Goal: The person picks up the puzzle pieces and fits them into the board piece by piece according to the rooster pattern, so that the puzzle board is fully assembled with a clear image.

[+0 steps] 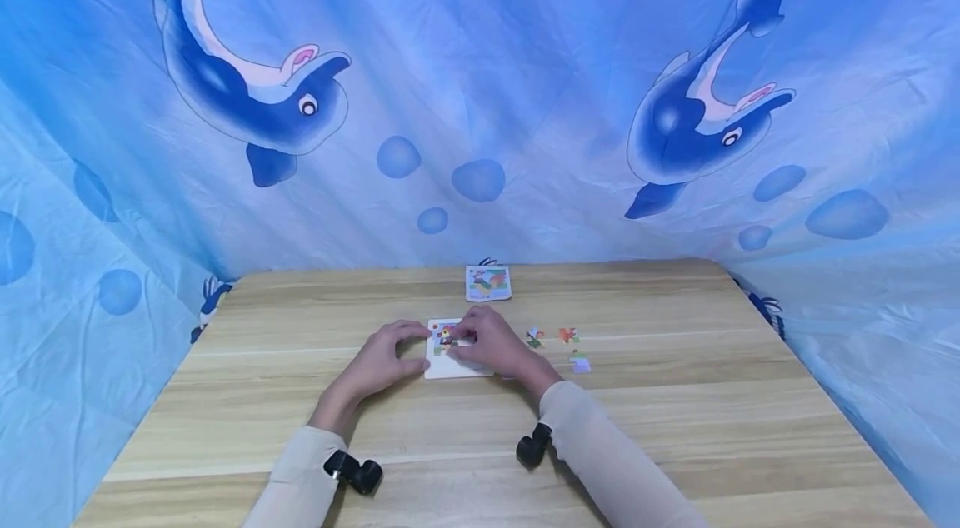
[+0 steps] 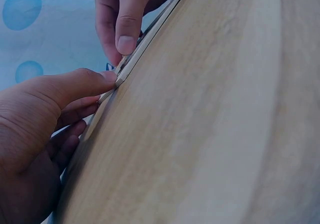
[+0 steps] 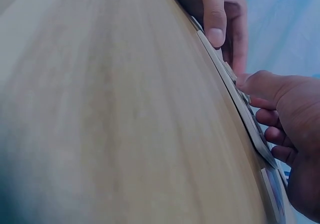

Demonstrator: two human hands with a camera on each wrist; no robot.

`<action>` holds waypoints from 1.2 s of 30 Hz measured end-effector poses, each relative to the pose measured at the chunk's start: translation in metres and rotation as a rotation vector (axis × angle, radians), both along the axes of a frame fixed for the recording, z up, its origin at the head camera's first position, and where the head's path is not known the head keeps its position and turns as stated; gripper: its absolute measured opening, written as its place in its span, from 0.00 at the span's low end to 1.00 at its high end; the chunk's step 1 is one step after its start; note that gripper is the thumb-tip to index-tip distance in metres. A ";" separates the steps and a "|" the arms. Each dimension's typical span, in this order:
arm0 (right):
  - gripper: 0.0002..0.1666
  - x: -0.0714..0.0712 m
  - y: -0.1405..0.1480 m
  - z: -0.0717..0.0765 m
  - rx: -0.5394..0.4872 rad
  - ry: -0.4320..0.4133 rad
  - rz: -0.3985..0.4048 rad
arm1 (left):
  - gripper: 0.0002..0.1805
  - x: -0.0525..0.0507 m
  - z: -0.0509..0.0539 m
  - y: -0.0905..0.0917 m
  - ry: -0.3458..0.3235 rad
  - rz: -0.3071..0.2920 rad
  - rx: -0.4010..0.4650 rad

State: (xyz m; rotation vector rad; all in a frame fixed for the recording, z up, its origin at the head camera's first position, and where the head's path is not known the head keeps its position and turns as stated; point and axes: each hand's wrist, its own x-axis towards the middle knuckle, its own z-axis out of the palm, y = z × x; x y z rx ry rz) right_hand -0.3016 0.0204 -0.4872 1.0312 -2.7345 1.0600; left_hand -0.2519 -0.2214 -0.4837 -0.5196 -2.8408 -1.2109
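Note:
A white puzzle board [image 1: 459, 368] lies on the table with several colourful pieces set in its upper left part. My left hand [image 1: 384, 360] holds the board's left edge, thumb low and index finger near the top corner. Over the board, my right hand [image 1: 491, 341] pinches a small puzzle piece [image 3: 229, 70] between thumb and index finger, at the fitted pieces; fingers hide most of it. Both hands come close together in the left wrist view, where the board's edge [image 2: 132, 64] is seen side-on. The right hand and forearm cover the board's right part.
Loose puzzle pieces lie right of the board: a green one [image 1: 533, 338], an orange one [image 1: 568, 335] and a green and lilac one [image 1: 580, 362]. Behind the board is a picture card [image 1: 488, 284]. A blue dolphin-print curtain [image 1: 525, 95] hangs beyond the wooden table [image 1: 675, 411].

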 end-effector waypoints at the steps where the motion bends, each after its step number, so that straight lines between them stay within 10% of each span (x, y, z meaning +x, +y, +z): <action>1: 0.14 0.000 0.000 0.000 0.006 0.012 0.003 | 0.27 0.000 0.000 0.000 0.003 0.000 -0.001; 36: 0.12 0.003 -0.014 0.000 0.036 0.089 0.045 | 0.27 -0.001 -0.002 0.000 0.009 0.007 -0.012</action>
